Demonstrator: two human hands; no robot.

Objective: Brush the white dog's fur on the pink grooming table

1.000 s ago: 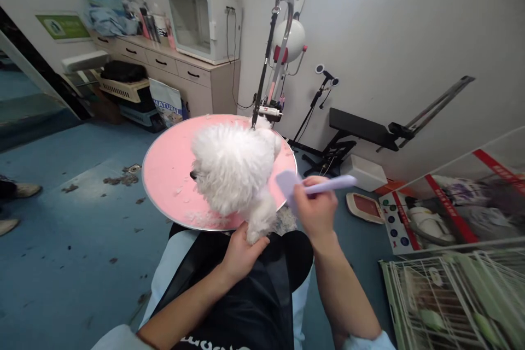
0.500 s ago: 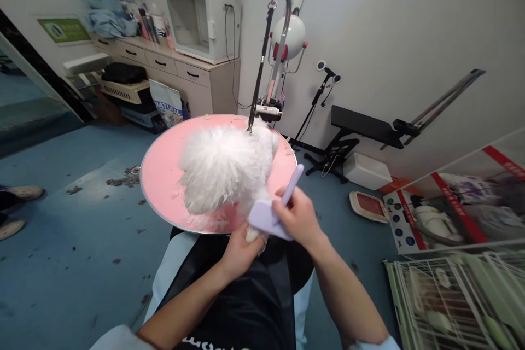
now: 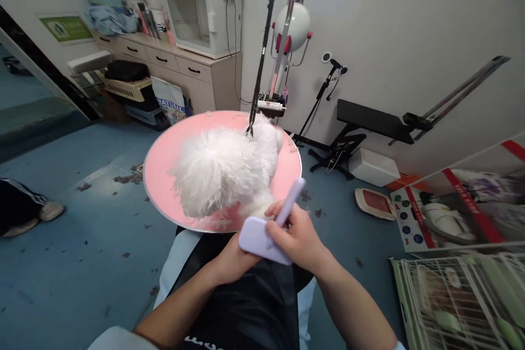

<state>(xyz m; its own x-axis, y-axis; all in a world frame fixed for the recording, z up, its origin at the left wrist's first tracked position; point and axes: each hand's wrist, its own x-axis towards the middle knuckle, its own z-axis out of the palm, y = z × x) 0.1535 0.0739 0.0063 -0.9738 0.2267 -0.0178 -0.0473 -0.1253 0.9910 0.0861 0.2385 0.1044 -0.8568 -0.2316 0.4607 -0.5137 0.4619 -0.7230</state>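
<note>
A fluffy white dog [image 3: 217, 169] is on a round pink grooming table [image 3: 162, 169], its head fur puffed out wide. One of its legs [image 3: 258, 205] reaches toward me over the near rim. My right hand [image 3: 297, 235] grips a lavender slicker brush [image 3: 262, 238] near the base of its handle, which points up and away. The brush head lies over the leg's end, with its flat back toward me. Below and left of it, my left hand [image 3: 233, 260] is closed on the dog's leg; the brush hides its fingertips and the paw.
A black strap [image 3: 262, 60] runs from a metal grooming arm [image 3: 289, 11] down to the dog. Behind are drawers [image 3: 192, 71] and a white cabinet [image 3: 205, 11]. Wire racks [image 3: 447, 295] stand at the right. A person's shoe [image 3: 51, 210] shows at the left.
The brush and my right hand have moved down and slightly left, covering the paw that showed in my left hand. The view has shifted a little, and the person at the left shows more.
</note>
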